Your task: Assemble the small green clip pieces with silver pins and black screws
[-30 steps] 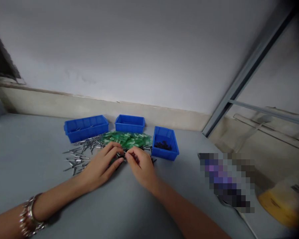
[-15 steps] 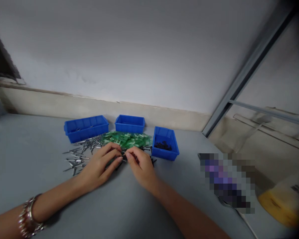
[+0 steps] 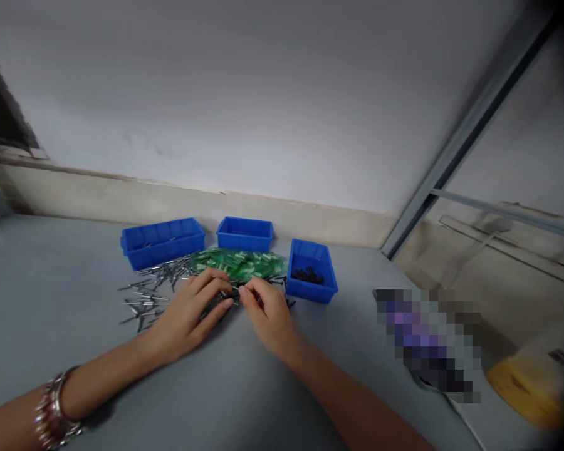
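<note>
My left hand rests on the table with its fingers curled over dark, thin pieces. Thumb and fingers of my right hand are pinched together beside it; what they grip is too small to make out. A heap of green plastic packets lies just behind both hands. Loose metal pins are scattered left of my left hand. To the right of my right hand, a blue bin holds small black parts.
Behind the pins sits a long blue bin with a few pieces inside. Another blue bin stands by the wall. On the right are a blurred-out object with a cable and a yellow-bottomed container.
My right hand has shifted very slightly to the right, and its fingertips have drawn a little away from my left hand. The bins and packets have not moved.
</note>
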Available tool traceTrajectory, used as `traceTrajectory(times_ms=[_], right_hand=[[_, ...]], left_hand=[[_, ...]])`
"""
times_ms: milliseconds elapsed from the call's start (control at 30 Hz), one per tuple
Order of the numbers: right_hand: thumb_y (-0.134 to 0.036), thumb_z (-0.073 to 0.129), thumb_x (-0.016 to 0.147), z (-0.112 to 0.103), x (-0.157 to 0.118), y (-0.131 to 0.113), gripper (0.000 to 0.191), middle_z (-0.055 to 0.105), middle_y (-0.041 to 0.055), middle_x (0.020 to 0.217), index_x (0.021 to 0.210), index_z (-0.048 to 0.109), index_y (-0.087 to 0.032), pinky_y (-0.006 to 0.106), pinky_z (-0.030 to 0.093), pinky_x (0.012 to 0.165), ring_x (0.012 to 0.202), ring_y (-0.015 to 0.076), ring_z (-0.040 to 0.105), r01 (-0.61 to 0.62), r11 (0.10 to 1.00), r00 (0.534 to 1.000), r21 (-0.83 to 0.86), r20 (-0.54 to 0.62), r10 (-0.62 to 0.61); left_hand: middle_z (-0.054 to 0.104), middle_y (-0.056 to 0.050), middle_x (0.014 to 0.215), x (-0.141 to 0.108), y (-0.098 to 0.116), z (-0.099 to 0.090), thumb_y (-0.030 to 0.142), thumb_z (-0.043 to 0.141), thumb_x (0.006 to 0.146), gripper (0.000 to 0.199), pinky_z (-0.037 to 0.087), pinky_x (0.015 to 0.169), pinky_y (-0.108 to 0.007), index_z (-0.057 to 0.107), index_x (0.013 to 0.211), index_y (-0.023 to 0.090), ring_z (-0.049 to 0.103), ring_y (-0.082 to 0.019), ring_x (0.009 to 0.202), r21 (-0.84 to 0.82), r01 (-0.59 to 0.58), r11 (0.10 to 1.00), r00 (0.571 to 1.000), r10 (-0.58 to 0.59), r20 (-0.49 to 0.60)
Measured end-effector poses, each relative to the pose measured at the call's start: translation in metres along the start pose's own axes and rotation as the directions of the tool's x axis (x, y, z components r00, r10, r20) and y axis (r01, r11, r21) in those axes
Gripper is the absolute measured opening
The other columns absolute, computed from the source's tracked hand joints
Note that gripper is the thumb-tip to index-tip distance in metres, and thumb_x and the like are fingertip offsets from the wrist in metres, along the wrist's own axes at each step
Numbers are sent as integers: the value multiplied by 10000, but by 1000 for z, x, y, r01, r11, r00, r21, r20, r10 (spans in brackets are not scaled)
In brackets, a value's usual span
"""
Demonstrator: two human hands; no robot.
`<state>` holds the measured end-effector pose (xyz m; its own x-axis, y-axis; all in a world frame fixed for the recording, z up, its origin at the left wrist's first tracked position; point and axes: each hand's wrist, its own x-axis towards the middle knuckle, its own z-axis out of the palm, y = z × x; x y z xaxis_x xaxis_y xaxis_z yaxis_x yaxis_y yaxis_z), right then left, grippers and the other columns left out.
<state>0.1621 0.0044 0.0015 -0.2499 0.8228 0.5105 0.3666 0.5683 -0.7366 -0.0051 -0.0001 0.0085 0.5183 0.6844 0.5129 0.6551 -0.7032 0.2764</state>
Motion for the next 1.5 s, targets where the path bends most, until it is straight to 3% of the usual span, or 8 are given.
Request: traceTrajectory(times_ms=[400, 833, 1100, 1500], right_hand=[[-179, 441, 792, 2, -2, 1, 101, 463, -33, 608, 692, 438, -198, 226, 348, 576, 583, 109, 444, 8, 1000, 1000, 19, 8, -8], [-192, 435, 809, 2, -2, 3, 72, 493, -28, 650, 743, 462, -198, 213, 359, 571, 607, 105, 467, -7, 999, 999, 51, 33, 6], [-247, 401, 855, 0, 0, 4, 266, 413, -36, 588, 597, 391, -186, 221, 306, 567, 592, 97, 414, 39, 999, 999, -35, 33, -38], [-218, 449, 821, -1, -3, 1, 126, 464, -38, 619, 698, 455, -193, 210, 335, 561, 589, 95, 437, 34, 999, 999, 8, 23, -34]], left_hand=[[518, -68, 977, 0, 5, -2, 287, 276, 906, 296, 346, 777, -353, 544, 843, 178, 469, -215, 938, 71, 27, 997, 999, -24, -31], [526, -56, 976, -1, -1, 1, 233, 373, 880, 143, 320, 757, -348, 509, 875, 191, 484, -206, 947, 102, -7, 995, 999, 12, -47], [524, -47, 976, 0, 1, 0, 205, 407, 872, 80, 312, 774, -329, 485, 885, 192, 468, -197, 979, 97, -17, 995, 998, 22, -53], [507, -73, 1009, 0, 3, -3, 260, 317, 896, 182, 307, 786, -376, 476, 946, 186, 438, -234, 1016, 112, 47, 993, 999, -48, 3]])
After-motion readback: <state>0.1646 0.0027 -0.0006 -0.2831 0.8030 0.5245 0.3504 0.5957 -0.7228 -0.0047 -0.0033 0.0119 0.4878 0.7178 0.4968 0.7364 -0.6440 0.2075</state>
